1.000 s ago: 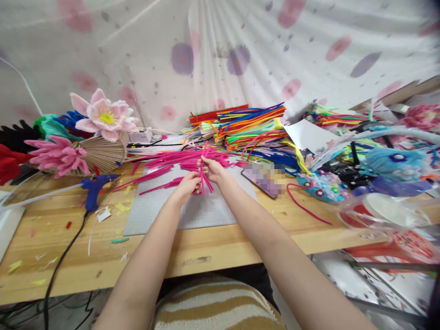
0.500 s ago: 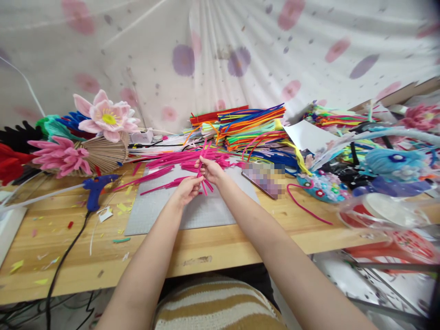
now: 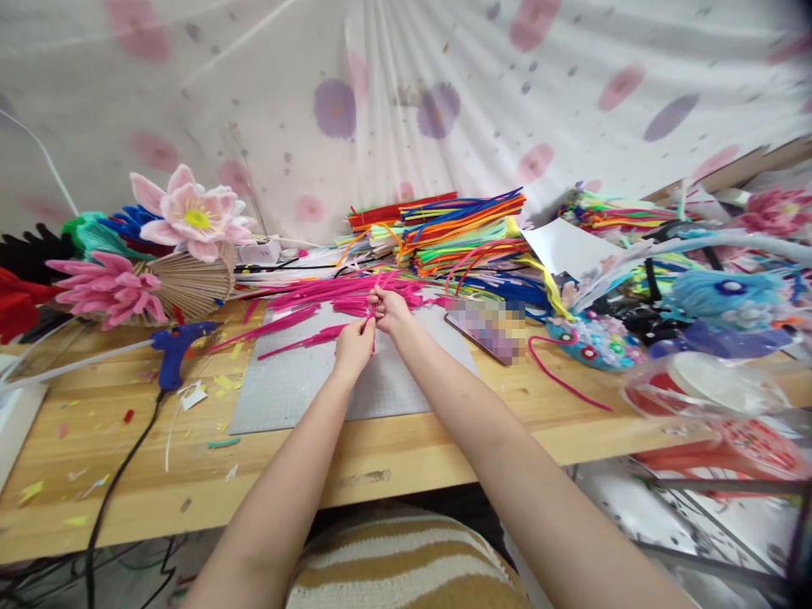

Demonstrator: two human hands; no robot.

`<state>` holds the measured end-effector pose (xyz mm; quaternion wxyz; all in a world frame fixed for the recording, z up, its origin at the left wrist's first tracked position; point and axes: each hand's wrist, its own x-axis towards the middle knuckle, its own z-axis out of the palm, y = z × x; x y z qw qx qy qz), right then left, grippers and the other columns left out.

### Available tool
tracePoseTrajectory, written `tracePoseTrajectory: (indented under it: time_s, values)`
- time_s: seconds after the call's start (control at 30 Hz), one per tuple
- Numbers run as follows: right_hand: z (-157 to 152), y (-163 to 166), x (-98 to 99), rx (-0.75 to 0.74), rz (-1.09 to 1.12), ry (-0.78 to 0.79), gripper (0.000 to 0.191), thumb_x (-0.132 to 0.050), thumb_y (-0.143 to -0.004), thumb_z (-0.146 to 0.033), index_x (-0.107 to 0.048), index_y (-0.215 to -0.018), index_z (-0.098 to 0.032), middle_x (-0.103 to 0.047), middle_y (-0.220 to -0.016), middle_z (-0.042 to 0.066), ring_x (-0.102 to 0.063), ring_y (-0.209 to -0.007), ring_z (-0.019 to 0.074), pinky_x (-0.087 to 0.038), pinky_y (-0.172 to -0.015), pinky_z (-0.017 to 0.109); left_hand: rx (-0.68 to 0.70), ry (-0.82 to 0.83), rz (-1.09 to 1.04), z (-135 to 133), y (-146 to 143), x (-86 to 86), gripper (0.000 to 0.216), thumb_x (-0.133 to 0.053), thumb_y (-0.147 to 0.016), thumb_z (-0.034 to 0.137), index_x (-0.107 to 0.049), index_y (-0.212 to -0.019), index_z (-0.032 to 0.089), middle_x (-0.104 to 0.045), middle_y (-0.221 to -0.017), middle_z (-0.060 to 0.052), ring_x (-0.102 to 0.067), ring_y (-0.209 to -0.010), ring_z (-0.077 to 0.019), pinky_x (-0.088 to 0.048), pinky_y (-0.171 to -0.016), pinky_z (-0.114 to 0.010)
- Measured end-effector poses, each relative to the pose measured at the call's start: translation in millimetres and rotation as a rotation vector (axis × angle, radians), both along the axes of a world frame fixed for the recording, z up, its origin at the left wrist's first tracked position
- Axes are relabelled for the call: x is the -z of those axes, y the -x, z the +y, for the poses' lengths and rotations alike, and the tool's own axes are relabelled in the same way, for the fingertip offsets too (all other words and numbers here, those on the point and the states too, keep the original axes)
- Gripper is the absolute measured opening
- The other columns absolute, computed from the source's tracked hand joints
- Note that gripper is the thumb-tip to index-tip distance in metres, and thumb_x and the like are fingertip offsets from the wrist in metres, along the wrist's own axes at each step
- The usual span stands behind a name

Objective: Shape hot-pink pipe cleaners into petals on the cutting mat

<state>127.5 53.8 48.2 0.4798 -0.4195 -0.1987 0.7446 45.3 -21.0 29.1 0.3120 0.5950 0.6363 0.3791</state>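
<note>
Over the grey cutting mat (image 3: 292, 389) my two hands meet, both closed on magenta pipe cleaners (image 3: 375, 309). My left hand (image 3: 355, 342) pinches them from below with thumb and forefinger. Just above it and to the right, my right hand (image 3: 390, 310) grips them too, its fingers curled. How many strands are held is hidden by the fingers. Behind the hands lies a loose heap of magenta pipe cleaners (image 3: 304, 292), and shorter magenta bunches (image 3: 310, 338) rest on the mat to the left.
A blue glue gun (image 3: 174, 351) lies left with its black cord. Pink fuzzy flowers (image 3: 198, 218) stand behind it. Bundles of coloured pipe cleaners (image 3: 463, 228) are stacked at the back. A phone (image 3: 488, 334) lies right of the mat, near a clear plastic-wrapped roll (image 3: 704, 385).
My left hand has moved slightly right and up, closer to my right hand. The strand ends that stuck out above and below the hands now show much less.
</note>
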Motion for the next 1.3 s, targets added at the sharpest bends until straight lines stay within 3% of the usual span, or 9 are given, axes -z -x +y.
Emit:
tracePoseTrajectory:
  time_s: [0.3, 0.43, 0.53, 0.63, 0.7, 0.8, 0.97, 1.13, 1.3]
  values:
    - [6, 9, -2.1, 0.047, -0.078, 0.039, 0.025, -0.041, -0.087, -0.020, -0.044, -0.063, -0.015, -0.033, -0.042, -0.007, -0.020, -0.034, 0.0031, -0.019, -0.033, 0.016, -0.032, -0.091, 0.405, -9, 1, -6.6, 0.031, -0.034, -0.086, 0.032, -0.058, -0.069, 0.019, -0.060, -0.064, -0.004, -0.050, -0.059, -0.0157, -0.022, -0.054, -0.027]
    - [8, 13, 1.3, 0.063, -0.136, 0.063, 0.022, -0.046, -0.087, -0.027, -0.055, -0.099, -0.011, -0.059, -0.087, 0.005, -0.056, -0.071, 0.0100, -0.049, -0.062, 0.026, -0.018, -0.098, 0.504, -9, 4, -7.3, 0.033, -0.033, -0.087, 0.032, -0.059, -0.071, 0.019, -0.061, -0.066, -0.005, -0.052, -0.060, -0.0164, -0.022, -0.055, -0.028]
    - [8, 14, 3.2, 0.057, -0.166, 0.058, 0.035, -0.050, -0.085, -0.033, -0.050, -0.115, -0.014, -0.053, -0.114, 0.009, -0.055, -0.098, 0.0186, -0.048, -0.081, 0.040, -0.004, -0.089, 0.540, -11, 4, -5.8, 0.033, -0.032, -0.087, 0.032, -0.059, -0.073, 0.019, -0.063, -0.070, -0.007, -0.054, -0.064, -0.0182, -0.023, -0.056, -0.028]
    - [6, 9, 2.8, 0.033, -0.182, 0.039, 0.022, -0.045, -0.088, -0.026, -0.056, -0.096, -0.010, -0.062, -0.090, 0.007, -0.055, -0.063, 0.0085, -0.048, -0.056, 0.023, 0.023, -0.023, 0.510, -18, 10, -3.4, 0.035, -0.031, -0.087, 0.035, -0.059, -0.075, 0.020, -0.064, -0.073, -0.008, -0.056, -0.067, -0.0204, -0.026, -0.057, -0.028]
    - [3, 4, 0.9, -0.003, -0.188, 0.013, 0.021, -0.042, -0.088, -0.021, -0.055, -0.076, -0.010, -0.061, -0.065, 0.003, -0.035, -0.038, 0.0026, -0.030, -0.036, 0.016, 0.058, 0.056, 0.437, -22, 18, -3.6, 0.034, -0.033, -0.086, 0.038, -0.059, -0.072, 0.020, -0.064, -0.074, -0.008, -0.057, -0.070, -0.0211, -0.029, -0.058, -0.027]
    - [-2, -1, -3.2, -0.087, -0.211, -0.085, 0.027, -0.041, -0.089, -0.021, -0.050, -0.065, -0.012, -0.058, -0.051, 0.001, -0.017, -0.031, 0.0010, -0.015, -0.031, 0.016, -0.001, 0.114, 0.291, -20, 34, -8.9, 0.033, -0.047, -0.078, 0.050, -0.060, -0.069, 0.021, -0.064, -0.076, -0.008, -0.057, -0.075, -0.0220, -0.035, -0.064, -0.028]
    - [-10, 1, -8.1, -0.207, -0.191, -0.185, 0.028, -0.038, -0.090, -0.022, -0.052, -0.068, -0.012, -0.061, -0.055, 0.002, -0.021, -0.032, 0.0010, -0.017, -0.032, 0.014, -0.025, -0.048, 0.025, 4, 41, -14.6, 0.034, -0.053, -0.074, 0.049, -0.063, -0.084, 0.018, -0.065, -0.087, -0.008, -0.058, -0.081, -0.0196, -0.041, -0.074, -0.030]
    - [-12, 3, -10.3, -0.320, -0.176, -0.285, 0.029, -0.035, -0.090, -0.026, -0.053, -0.072, -0.013, -0.062, -0.061, 0.002, -0.022, -0.033, 0.0011, -0.019, -0.033, 0.015, 0.052, 0.170, -0.452, 8, 28, -7.1, 0.027, -0.067, -0.063, 0.039, -0.062, -0.072, 0.014, -0.063, -0.066, -0.005, -0.059, -0.064, -0.0164, -0.045, -0.062, -0.029]
    - [-18, 0, -5.2, -0.314, -0.444, -0.393, 0.019, -0.057, -0.077, -0.035, -0.051, -0.081, -0.018, -0.058, -0.067, -0.002, -0.042, -0.043, 0.0039, -0.034, -0.042, 0.016, -0.092, 0.300, -0.810, 0, 30, -10.4, 0.029, -0.074, -0.056, 0.033, -0.064, -0.076, 0.014, -0.062, -0.065, -0.001, -0.057, -0.059, -0.0121, -0.047, -0.055, -0.026]
